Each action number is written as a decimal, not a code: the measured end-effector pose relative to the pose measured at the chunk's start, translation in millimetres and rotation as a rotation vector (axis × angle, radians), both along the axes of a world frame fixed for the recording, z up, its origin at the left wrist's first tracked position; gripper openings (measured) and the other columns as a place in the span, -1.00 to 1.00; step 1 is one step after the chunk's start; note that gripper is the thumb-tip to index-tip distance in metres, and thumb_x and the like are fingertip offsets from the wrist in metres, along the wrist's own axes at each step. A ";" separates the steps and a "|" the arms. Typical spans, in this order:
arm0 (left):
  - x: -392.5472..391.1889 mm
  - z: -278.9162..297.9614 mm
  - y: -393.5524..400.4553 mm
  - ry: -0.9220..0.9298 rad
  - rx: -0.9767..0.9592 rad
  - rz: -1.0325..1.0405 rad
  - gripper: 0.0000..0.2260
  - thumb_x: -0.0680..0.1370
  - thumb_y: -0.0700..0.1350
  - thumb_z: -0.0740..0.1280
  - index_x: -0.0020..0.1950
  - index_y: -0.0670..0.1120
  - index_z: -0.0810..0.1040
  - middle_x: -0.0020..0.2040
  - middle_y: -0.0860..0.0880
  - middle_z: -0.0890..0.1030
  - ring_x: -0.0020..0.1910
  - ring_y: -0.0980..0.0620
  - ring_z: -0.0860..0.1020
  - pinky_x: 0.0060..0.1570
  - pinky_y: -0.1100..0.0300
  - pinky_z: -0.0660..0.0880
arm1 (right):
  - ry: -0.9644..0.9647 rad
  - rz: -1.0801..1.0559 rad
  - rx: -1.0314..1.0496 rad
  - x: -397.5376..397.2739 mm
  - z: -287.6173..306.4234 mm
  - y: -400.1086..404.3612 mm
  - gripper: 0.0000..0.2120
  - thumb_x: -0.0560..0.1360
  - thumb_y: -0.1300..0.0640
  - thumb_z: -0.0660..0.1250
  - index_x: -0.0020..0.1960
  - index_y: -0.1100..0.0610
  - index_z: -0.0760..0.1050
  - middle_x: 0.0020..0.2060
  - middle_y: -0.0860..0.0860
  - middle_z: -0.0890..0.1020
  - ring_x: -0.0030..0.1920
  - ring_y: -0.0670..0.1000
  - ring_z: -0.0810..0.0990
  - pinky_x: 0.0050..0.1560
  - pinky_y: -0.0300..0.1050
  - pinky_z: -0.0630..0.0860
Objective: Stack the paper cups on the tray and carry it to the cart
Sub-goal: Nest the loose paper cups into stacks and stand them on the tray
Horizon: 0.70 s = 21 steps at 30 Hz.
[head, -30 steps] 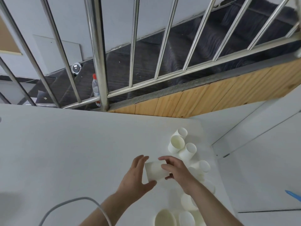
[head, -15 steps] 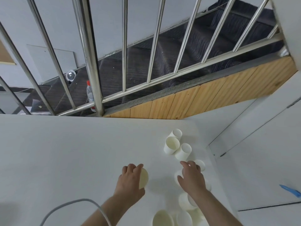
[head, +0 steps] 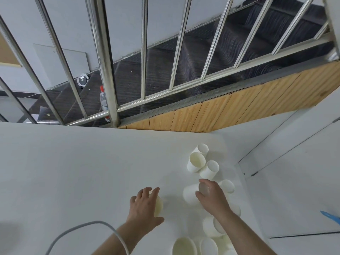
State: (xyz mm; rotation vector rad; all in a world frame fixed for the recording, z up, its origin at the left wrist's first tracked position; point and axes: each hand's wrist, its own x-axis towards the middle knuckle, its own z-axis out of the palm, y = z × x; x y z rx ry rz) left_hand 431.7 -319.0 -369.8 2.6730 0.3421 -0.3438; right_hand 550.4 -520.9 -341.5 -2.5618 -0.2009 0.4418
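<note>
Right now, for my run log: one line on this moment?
left hand: on upright cup | right hand: grips tilted cup | table: loose cups
</note>
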 end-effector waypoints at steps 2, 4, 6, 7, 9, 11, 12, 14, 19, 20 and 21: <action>2.6 2.5 -0.4 -0.078 -0.047 0.006 -0.15 0.38 0.28 0.37 0.52 0.09 0.00 0.47 0.08 0.16 0.47 0.04 0.14 0.45 0.03 0.08 | 0.182 -0.162 0.361 -2.0 9.4 12.8 -0.68 0.48 0.13 0.38 0.21 -0.05 0.53 0.08 -0.07 0.58 0.02 -0.04 0.57 0.07 -0.07 0.55; 6.0 7.0 -2.2 -0.186 -0.165 0.028 -0.13 0.36 0.31 0.37 0.52 0.08 0.01 0.46 0.14 0.18 0.44 0.10 0.20 0.42 0.13 0.13 | 0.382 -0.254 0.605 -5.5 18.0 23.5 -0.76 0.50 0.18 0.35 0.14 -0.01 0.60 -0.10 -0.05 0.56 -0.16 -0.05 0.53 -0.12 -0.10 0.57; 8.6 13.7 -4.8 -0.278 -0.303 0.059 -0.14 0.35 0.30 0.39 0.51 0.08 0.06 0.43 0.18 0.23 0.37 0.18 0.30 0.31 0.24 0.26 | 0.527 -0.283 0.762 -9.9 22.7 29.8 -0.78 0.54 0.21 0.28 0.10 0.05 0.64 -0.14 0.02 0.59 -0.17 0.00 0.53 -0.17 -0.09 0.52; 9.1 16.6 -6.1 -0.313 -0.364 0.077 -0.17 0.36 0.27 0.41 0.50 0.08 0.10 0.39 0.20 0.28 0.31 0.23 0.36 0.23 0.31 0.32 | 0.581 -0.294 0.822 -12.6 24.5 31.7 -0.76 0.55 0.22 0.24 0.09 0.08 0.65 -0.13 0.06 0.61 -0.16 0.03 0.55 -0.18 -0.07 0.50; 8.5 21.0 -8.1 -0.355 -0.450 0.106 -0.24 0.36 0.19 0.45 0.46 0.08 0.18 0.28 0.25 0.35 0.17 0.29 0.44 0.04 0.45 0.36 | 0.642 -0.322 0.881 -17.3 23.5 33.4 -0.74 0.57 0.21 0.20 0.08 0.12 0.65 -0.09 0.10 0.63 -0.13 0.07 0.56 -0.18 -0.04 0.50; 7.6 22.4 -8.8 -0.383 -0.468 0.104 -0.29 0.34 0.16 0.46 0.41 0.08 0.25 0.20 0.26 0.37 0.08 0.25 0.48 -0.05 0.48 0.37 | 0.600 -0.318 0.837 -22.0 21.9 34.6 -0.75 0.58 0.17 0.21 0.08 0.09 0.65 -0.02 0.06 0.64 -0.06 0.07 0.59 -0.12 -0.03 0.56; 7.1 22.4 -8.8 -0.395 -0.456 0.095 -0.31 0.33 0.15 0.46 0.39 0.09 0.28 0.18 0.25 0.38 0.06 0.22 0.49 -0.06 0.44 0.41 | 0.525 -0.297 0.771 -23.8 20.7 35.2 -0.78 0.58 0.13 0.24 0.07 0.05 0.65 0.01 0.01 0.65 0.00 0.03 0.61 -0.08 -0.04 0.58; 6.6 22.6 -8.4 -0.398 -0.400 0.072 -0.35 0.31 0.14 0.43 0.34 0.11 0.30 0.15 0.21 0.38 0.04 0.17 0.49 -0.05 0.32 0.47 | 0.320 -0.249 0.657 -28.6 20.0 36.9 -0.86 0.54 0.00 0.33 0.01 -0.04 0.65 -0.02 -0.15 0.67 0.03 -0.13 0.60 -0.01 -0.10 0.57; 7.7 24.6 -10.8 -0.328 -0.249 0.003 -0.40 0.33 0.09 0.39 0.33 0.11 0.29 0.13 0.12 0.37 0.07 0.08 0.47 -0.07 0.27 0.46 | -0.004 -0.013 0.567 -43.9 16.2 43.1 -0.93 0.47 0.05 0.44 -0.05 -0.05 0.64 -0.08 -0.22 0.63 -0.20 -0.15 0.57 -0.16 -0.32 0.48; 7.9 24.9 -12.0 -0.317 -0.236 -0.014 -0.40 0.34 0.08 0.37 0.35 0.11 0.28 0.13 0.11 0.37 0.09 0.07 0.47 -0.05 0.28 0.44 | -0.014 0.032 0.537 -45.9 13.0 43.9 -0.90 0.46 0.10 0.44 -0.03 -0.05 0.63 -0.09 -0.23 0.62 -0.26 -0.14 0.55 -0.20 -0.32 0.47; 8.1 24.5 -13.0 -0.301 -0.217 -0.034 -0.39 0.35 0.08 0.35 0.38 0.12 0.25 0.14 0.11 0.36 0.11 0.07 0.46 -0.02 0.28 0.42 | -0.019 0.045 0.505 -47.1 9.3 44.3 -0.86 0.46 0.15 0.42 -0.02 -0.05 0.63 -0.09 -0.23 0.62 -0.31 -0.14 0.53 -0.22 -0.32 0.46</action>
